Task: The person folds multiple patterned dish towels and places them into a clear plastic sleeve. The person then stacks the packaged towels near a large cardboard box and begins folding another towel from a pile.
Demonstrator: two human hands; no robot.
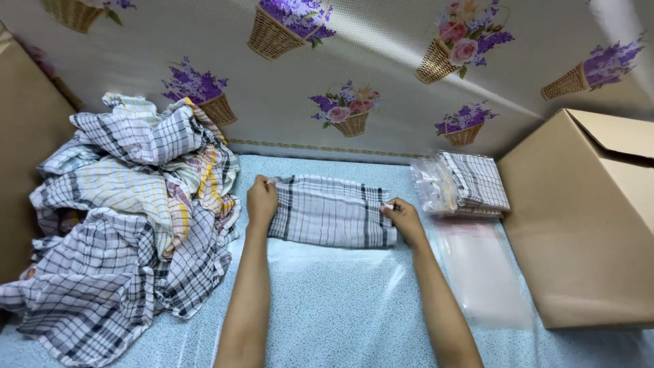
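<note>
A folded checked cloth (330, 210), white with dark lines, lies flat on the pale blue table cover (327, 300). My left hand (261, 200) grips its left end. At the cloth's right end my right hand (405, 219) pinches the edge. Both arms reach forward from the bottom of the view.
A large heap of loose checked cloths (129, 218) fills the left side. At the right stands a stack of folded cloths in clear bags (466, 182), with empty clear bags (480, 266) in front of it. A brown cardboard box (586, 218) sits at the far right. A flowered wall covering (354, 82) backs the table.
</note>
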